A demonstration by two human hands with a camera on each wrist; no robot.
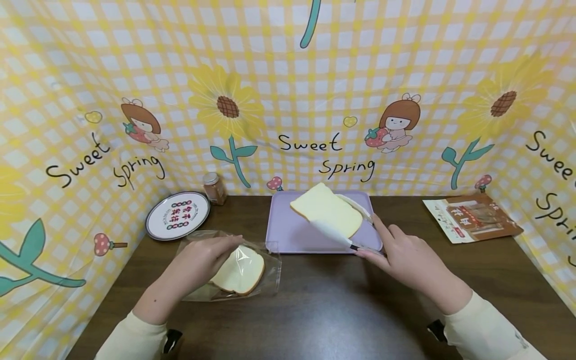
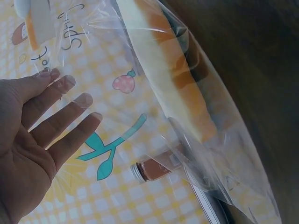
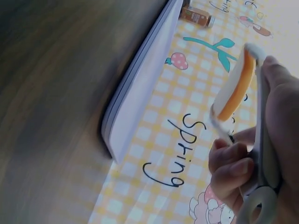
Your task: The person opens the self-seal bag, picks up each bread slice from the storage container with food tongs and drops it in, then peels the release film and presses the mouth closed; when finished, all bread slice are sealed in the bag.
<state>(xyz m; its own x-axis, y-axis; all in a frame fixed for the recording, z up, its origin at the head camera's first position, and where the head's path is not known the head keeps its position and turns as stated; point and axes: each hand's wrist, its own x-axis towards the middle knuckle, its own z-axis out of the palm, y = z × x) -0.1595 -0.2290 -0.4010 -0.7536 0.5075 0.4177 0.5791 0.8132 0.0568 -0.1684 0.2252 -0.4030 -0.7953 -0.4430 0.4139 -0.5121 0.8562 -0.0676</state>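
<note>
The right hand (image 1: 407, 252) grips tongs (image 1: 330, 233) pointing forward and left; they pinch a bread slice (image 1: 328, 207) above the purple tray (image 1: 288, 235), its long axis slanting from far left to near right. The left hand (image 1: 207, 257), fingers straight and apart, partly hides the bread in the clear bag (image 1: 273, 265); whether it touches the film is unclear. The tongs' rear end is hidden in the head view.

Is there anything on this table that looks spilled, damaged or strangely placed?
Nothing stands out as spilled or damaged. The bread slice is askew above the purple tray, but simply because tongs in the right hand hold it.
</note>
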